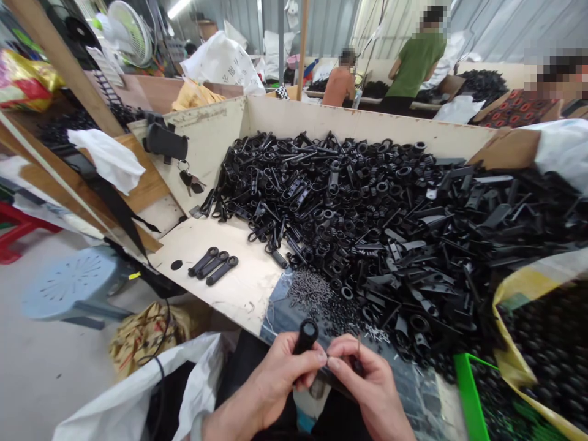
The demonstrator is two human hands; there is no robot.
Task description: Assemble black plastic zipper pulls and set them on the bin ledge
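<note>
In front, left hand (278, 373) clasps black part (308, 331); right hand (367, 383) pinches.

Dark printed characters (233, 68) mark the white sack (212, 58) — too small and blurred to read

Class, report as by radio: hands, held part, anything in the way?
Left hand gripping black part. Right hand pinched close by, contents unclear. Nothing visibly blocking hands; black pile beyond.
</note>
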